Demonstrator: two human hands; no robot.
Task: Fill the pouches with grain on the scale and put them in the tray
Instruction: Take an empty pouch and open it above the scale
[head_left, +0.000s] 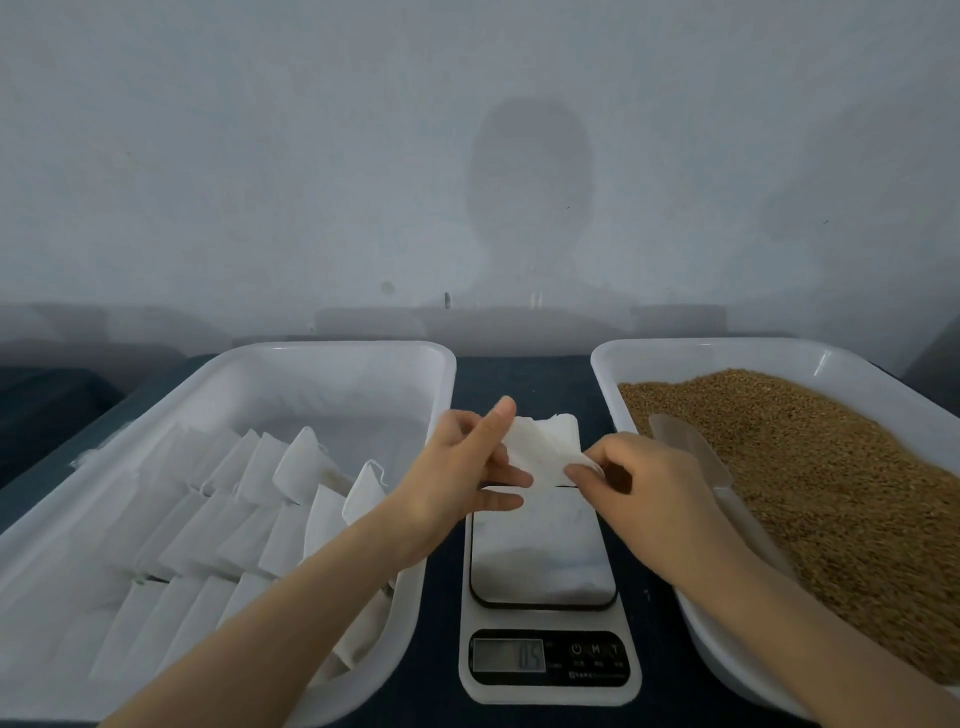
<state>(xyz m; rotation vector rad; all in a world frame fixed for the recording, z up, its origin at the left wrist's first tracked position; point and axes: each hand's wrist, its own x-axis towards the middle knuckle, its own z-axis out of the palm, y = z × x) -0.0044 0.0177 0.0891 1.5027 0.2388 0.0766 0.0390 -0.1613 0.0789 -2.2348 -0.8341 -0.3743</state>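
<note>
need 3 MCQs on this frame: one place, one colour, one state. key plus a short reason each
1. Where does the scale stand?
A. between the pouch tray and the grain tray
B. inside the pouch tray
C. to the right of the grain tray

2. What colour is the grain?
A. white
B. green
C. brown

3. The pouch over the scale is:
A. lying untouched on the platform
B. pinched by both hands
C. held by one hand only

Key:
1 A: a tray wall flanks the scale on each side.
2 C: the heap reads golden brown against the white tray.
3 B: fingers of the left hand and the right hand pinch its opposite edges.
</note>
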